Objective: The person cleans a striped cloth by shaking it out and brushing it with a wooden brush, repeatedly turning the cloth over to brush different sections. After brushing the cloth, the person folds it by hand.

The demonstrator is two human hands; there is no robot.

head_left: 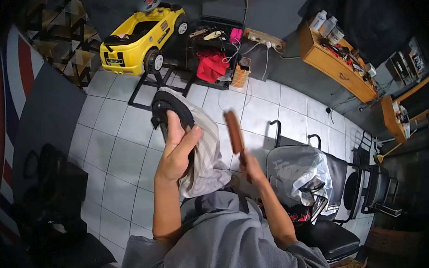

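My left hand is closed around the black neckband of a striped barber cape, holding it up in front of me. The pale grey and white cloth hangs down in folds toward my lap. My thumb lies across the black band. To the right, my right hand grips the handle of a brown brush, which stands nearly upright. The brush is slightly blurred and apart from the cape.
A yellow toy car stands at the back left, beside a black trolley with a red cloth. On the right is a black chair bearing a clear plastic bag. A wooden drawer shelf with bottles hangs on the wall.
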